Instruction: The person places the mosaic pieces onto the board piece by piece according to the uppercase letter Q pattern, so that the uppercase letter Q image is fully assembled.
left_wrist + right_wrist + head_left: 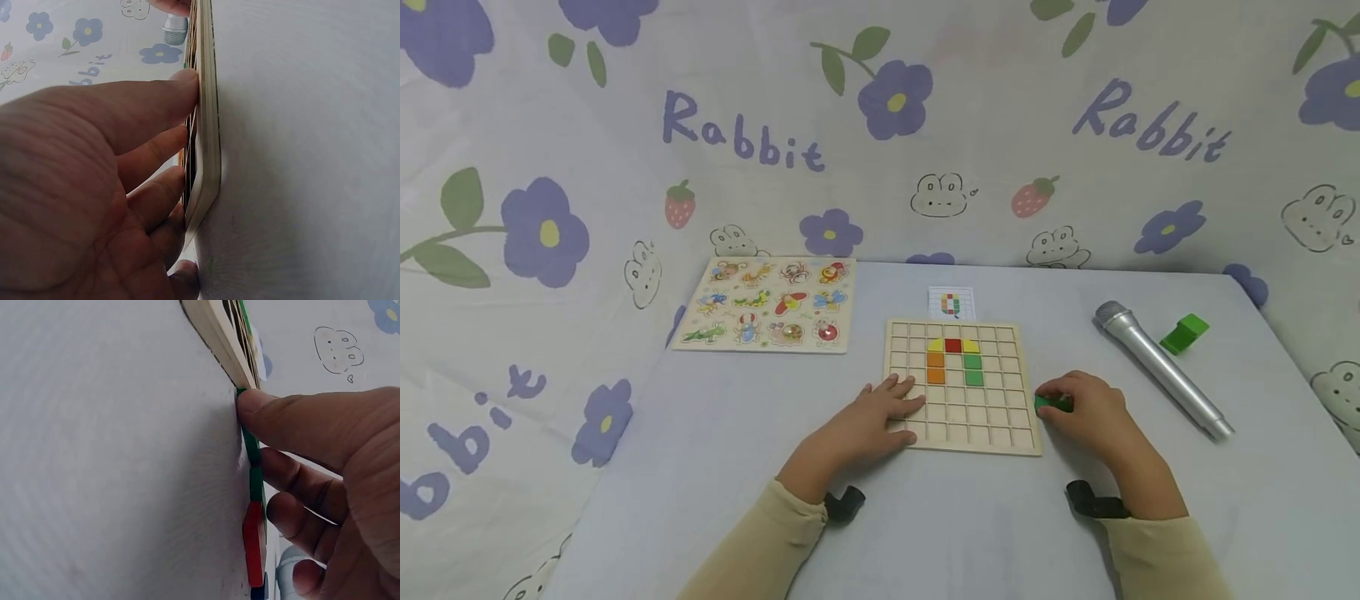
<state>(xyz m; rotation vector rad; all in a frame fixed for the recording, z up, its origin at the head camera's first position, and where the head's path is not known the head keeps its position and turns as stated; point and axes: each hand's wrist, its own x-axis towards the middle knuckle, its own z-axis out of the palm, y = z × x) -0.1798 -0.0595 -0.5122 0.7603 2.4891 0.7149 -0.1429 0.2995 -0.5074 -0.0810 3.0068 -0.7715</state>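
A square wooden grid board (958, 426) lies on the table. Near its top, a red tile (952, 345) sits between two yellow rounded tiles, with orange tiles (936, 367) below on the left and green tiles (973, 369) on the right. My left hand (868, 421) rests on the board's left edge, fingers spread. Just off the right edge, my right hand (1093, 417) pinches a green tile (251, 445) between thumb and index finger. In the right wrist view, another green piece (256, 483), a red piece (252, 544) and a blue one (258, 592) lie in line under the fingers.
Behind the board lies a small pattern card (951, 304). A wooden insect puzzle board (842, 321) is at the back left. To the right are a silver microphone (1165, 371) and a bright green block (1185, 334). A printed cloth (880, 183) hangs behind the table.
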